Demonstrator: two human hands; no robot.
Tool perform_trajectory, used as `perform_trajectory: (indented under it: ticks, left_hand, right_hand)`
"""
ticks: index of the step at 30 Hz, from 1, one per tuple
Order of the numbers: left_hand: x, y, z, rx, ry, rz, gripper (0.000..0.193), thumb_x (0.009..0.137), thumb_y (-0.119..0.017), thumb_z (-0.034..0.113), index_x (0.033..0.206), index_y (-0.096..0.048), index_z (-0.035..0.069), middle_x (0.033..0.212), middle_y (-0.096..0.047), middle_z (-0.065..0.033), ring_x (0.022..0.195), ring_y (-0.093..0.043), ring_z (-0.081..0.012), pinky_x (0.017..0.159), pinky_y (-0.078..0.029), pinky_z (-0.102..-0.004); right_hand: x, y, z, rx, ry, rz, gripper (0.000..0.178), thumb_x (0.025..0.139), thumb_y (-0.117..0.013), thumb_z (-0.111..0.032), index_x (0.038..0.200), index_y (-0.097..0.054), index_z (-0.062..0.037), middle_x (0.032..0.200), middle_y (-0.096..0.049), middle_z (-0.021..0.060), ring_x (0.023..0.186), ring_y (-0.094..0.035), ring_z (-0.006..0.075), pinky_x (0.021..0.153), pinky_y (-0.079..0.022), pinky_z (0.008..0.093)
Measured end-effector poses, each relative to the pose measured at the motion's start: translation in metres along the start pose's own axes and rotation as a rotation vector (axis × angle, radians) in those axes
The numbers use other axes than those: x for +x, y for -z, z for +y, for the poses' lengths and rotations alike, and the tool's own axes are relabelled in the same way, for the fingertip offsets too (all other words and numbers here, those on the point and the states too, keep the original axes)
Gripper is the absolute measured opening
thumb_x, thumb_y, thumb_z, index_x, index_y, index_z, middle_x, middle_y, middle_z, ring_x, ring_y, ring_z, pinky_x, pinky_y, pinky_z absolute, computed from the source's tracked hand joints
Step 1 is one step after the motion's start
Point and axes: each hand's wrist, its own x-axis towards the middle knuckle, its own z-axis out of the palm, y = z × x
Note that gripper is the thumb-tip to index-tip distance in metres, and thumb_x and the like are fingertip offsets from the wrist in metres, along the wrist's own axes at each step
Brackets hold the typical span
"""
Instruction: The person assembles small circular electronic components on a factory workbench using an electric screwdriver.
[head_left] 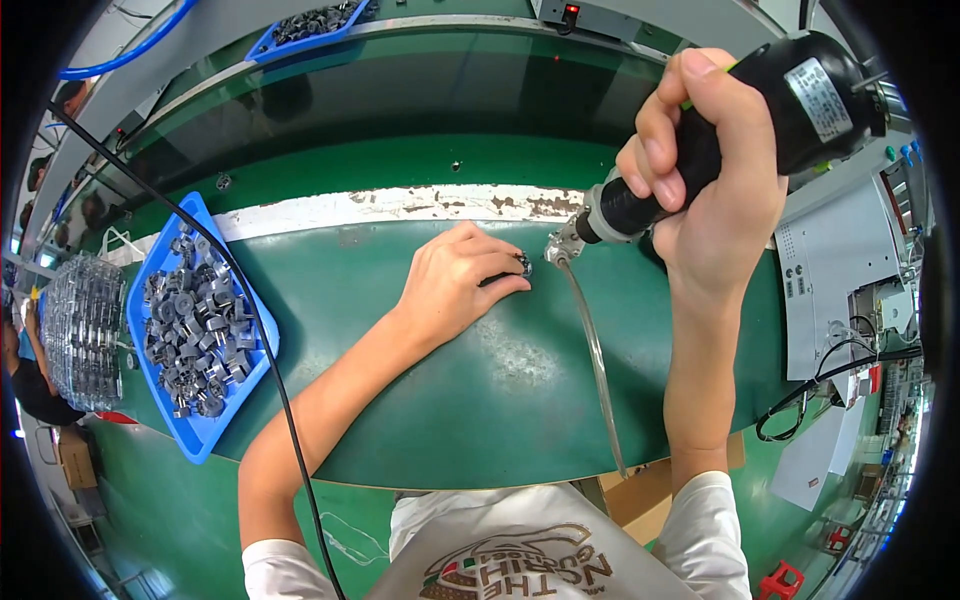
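My right hand (pixel 728 165) is wrapped round a black electric screwdriver (pixel 850 75), raised over the right side of the green worktable (pixel 430 410). The tool slants down to the left, and its metal nose (pixel 566 243) is just right of my left hand. From that nose a clear flexible tube (pixel 597 365) hangs toward the near table edge. My left hand (pixel 455 280) rests on the table, its thumb and fingers closed on a small dark part (pixel 526 265). Most of that part is hidden by the fingers. A small gap separates the nose from the part.
At left, a blue tray (pixel 198 440) holds many grey knob-like parts (pixel 200 335); clear plastic trays (pixel 85 335) are stacked beyond it. A black cable (pixel 262 325) crosses that side. Another blue bin (pixel 350 20) lies at the back. A white-grey machine panel (pixel 835 265) stands right.
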Motion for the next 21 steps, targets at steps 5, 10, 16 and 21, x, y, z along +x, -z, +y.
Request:
perform_trajectory:
  ticks: [5, 10, 16, 21]
  left_hand:
    - [0.001, 0.001, 0.002, 0.037, -0.027, -0.019, 0.015, 0.073, -0.086, 0.018, 0.084, -0.080, 0.009, 0.098, -0.076, 0.0010, 0.084, -0.064, -0.0196, 0.073, -0.057, -0.0353]
    - [0.000, 0.000, 0.004, 0.035, -0.046, 0.022, 0.015, 0.072, -0.086, 0.015, 0.084, -0.080, 0.007, 0.098, -0.076, -0.0013, 0.085, -0.065, -0.0213, 0.073, -0.056, -0.0346]
    - [-0.003, -0.004, 0.005, 0.048, -0.027, 0.039, 0.014, 0.073, -0.086, 0.017, 0.081, -0.078, 0.008, 0.092, -0.071, 0.0006, 0.086, -0.062, -0.0203, 0.076, -0.055, -0.0354]
    - [-0.004, -0.003, 0.005, 0.040, -0.024, 0.038, 0.014, 0.073, -0.085, 0.016, 0.080, -0.077, 0.008, 0.091, -0.071, 0.0000, 0.085, -0.061, -0.0208, 0.076, -0.055, -0.0353]
  right_hand:
    - [0.000, -0.004, 0.012, 0.045, -0.039, -0.062, 0.025, 0.099, -0.054, -0.025, 0.089, -0.056, -0.0020, 0.062, -0.051, 0.0070, 0.043, -0.033, 0.0086, 0.048, -0.036, 0.0264]
    - [0.003, -0.002, 0.013, 0.085, -0.008, -0.149, 0.023, 0.099, -0.051, -0.023, 0.091, -0.055, -0.0023, 0.063, -0.050, 0.0064, 0.043, -0.033, 0.0086, 0.049, -0.036, 0.0264]
    - [0.011, 0.014, 0.017, 0.098, -0.022, -0.221, 0.023, 0.100, -0.049, -0.023, 0.092, -0.054, -0.0016, 0.064, -0.050, 0.0065, 0.043, -0.033, 0.0080, 0.050, -0.037, 0.0262]
    - [0.008, 0.006, 0.020, 0.068, -0.023, -0.208, 0.023, 0.100, -0.049, -0.023, 0.091, -0.053, -0.0016, 0.063, -0.049, 0.0064, 0.044, -0.034, 0.0077, 0.050, -0.037, 0.0259]
